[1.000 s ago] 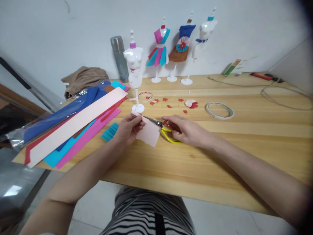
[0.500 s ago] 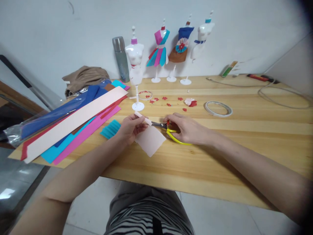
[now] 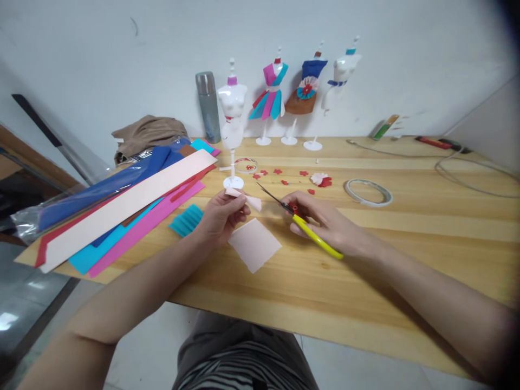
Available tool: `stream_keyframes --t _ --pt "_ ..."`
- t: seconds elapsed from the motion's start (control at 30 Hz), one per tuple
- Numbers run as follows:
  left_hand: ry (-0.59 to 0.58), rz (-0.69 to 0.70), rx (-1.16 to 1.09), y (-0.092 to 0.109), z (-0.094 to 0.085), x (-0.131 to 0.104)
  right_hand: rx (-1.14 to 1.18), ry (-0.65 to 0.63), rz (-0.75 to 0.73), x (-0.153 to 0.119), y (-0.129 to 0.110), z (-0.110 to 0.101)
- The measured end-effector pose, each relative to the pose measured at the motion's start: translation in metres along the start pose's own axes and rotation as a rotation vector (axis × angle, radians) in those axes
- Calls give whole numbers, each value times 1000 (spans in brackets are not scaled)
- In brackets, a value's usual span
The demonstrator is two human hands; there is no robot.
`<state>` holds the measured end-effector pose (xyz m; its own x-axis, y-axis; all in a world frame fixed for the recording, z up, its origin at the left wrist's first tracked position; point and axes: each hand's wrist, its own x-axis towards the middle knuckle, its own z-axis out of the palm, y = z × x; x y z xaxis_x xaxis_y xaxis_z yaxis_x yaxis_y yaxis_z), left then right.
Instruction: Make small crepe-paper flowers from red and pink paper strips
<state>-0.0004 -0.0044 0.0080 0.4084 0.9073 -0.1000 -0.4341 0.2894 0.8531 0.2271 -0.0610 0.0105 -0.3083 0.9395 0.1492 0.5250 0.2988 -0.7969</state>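
Observation:
Between thumb and fingers, my left hand (image 3: 223,215) pinches a small folded pale pink strip (image 3: 252,202). My right hand (image 3: 323,221) holds yellow-handled scissors (image 3: 317,236), whose dark blades point up and left, apart from the strip. A pale pink square (image 3: 255,245) lies flat on the table below my left hand. Left of that hand is a pleated turquoise piece (image 3: 186,220). Small red flower cutouts (image 3: 278,171) and a pink and red flower (image 3: 320,180) lie beyond my hands.
Coloured sheets (image 3: 134,208) cover the table's left side. A white mannequin (image 3: 233,116) stands near my left hand, beside a flask (image 3: 208,111). Several more mannequins line the wall. A tape roll (image 3: 369,193) and a cable (image 3: 400,153) lie at right.
The scissors have moved right, away from the pink strip, and turned, with their blades now closer together. The strip's free end has fanned out. The camera view has shifted slightly.

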Motion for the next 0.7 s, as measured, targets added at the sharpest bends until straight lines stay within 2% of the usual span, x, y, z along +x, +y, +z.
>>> stream_keyframes --t 0.17,0.3,0.5,0.7 --pt "-75 1 23 0 1 -2 -144 50 -111 -1 1 2" --pt "-94 10 14 1 1 -4 -217 30 -174 0 1 0" --pt "-91 22 49 3 3 -5 -208 -22 -188 -2 -8 -1" --pt "-85 35 39 2 3 -4 -181 -16 -208 -3 -11 1"
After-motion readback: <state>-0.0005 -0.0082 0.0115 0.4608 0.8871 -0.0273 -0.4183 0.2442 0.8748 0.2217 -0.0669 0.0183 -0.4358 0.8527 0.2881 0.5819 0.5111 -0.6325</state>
